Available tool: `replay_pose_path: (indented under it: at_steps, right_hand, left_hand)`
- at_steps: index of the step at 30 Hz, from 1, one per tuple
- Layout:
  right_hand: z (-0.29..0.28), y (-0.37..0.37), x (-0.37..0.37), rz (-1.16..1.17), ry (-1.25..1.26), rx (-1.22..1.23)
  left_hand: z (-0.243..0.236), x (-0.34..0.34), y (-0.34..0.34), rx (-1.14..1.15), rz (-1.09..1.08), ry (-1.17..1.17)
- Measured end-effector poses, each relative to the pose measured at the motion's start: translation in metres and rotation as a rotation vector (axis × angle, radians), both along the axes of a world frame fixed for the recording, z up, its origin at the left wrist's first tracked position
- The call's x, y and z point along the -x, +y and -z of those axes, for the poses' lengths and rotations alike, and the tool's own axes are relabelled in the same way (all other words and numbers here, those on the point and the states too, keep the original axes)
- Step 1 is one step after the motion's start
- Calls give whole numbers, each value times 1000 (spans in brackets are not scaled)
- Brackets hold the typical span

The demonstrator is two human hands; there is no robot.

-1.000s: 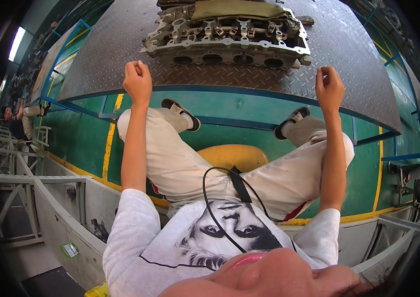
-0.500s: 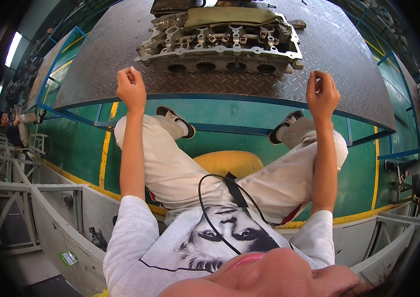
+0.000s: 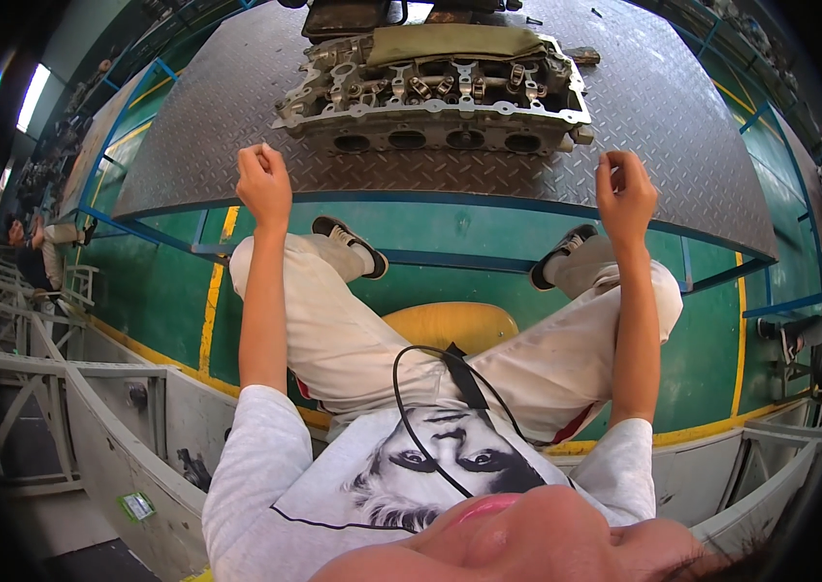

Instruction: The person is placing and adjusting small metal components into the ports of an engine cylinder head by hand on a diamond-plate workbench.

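Note:
A metal engine cylinder head (image 3: pixel 440 107) lies on the table, its row of round ports facing me. Folded olive cloth (image 3: pixel 454 41) rests along its far side. My left hand (image 3: pixel 263 184) is raised near the table's front edge, left of the cylinder head and apart from it. Its fingers are curled closed, and no object shows in them. On the other side, my right hand (image 3: pixel 626 192) is held up by the front edge, right of the cylinder head. Those fingers are also curled in, with nothing visible between them. Neither hand touches the cylinder head.
The table has a diamond-plate metal top (image 3: pixel 682 126) and a blue frame. Dark parts (image 3: pixel 348 17) lie behind the cylinder head. A yellow stool seat (image 3: pixel 450 325) shows between my legs. Grey metal framing (image 3: pixel 120 427) stands behind me. Other people (image 3: pixel 37 252) sit at far left and far right.
My left hand has shifted slightly right and down in the picture; my right hand has dipped slightly left. The view has moved a little. Both hands stay closed.

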State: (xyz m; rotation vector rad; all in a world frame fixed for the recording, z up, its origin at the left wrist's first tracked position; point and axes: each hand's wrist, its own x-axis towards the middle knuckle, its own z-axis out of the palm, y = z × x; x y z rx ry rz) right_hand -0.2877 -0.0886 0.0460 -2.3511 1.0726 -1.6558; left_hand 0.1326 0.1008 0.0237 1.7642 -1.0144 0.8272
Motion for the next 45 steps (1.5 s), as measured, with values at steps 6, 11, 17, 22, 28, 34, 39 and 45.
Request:
replay_pose_path:
  at_steps: [6, 11, 17, 22, 28, 34, 39, 45]
  right_hand:
    - [0, 10, -18, -107, 44, -15]
    - [6, 24, -34, -233, 92, -29]
    - [13, 56, -62, -458, 165, -86]
    - [41, 75, -87, -650, 396, -65]
    - [74, 99, -118, -851, 575, -15]
    - [53, 92, -125, -814, 606, 8]
    - [8, 54, -101, -531, 207, -53]
    - [-3, 27, -46, -202, 64, -129]
  left_hand:
    - [-4, -19, 4, 78, -81, -55]
    - [-11, -25, 10, 157, -145, 35]
    - [-14, -28, 18, 116, -277, -12]
    - [-5, -31, 20, 41, -283, 11]
    - [-4, -42, 34, 53, -310, 110]
    - [3, -51, 31, 166, -292, 124]
    - [5, -61, 48, 185, -309, 200]
    - [6, -59, 45, 161, -296, 157]
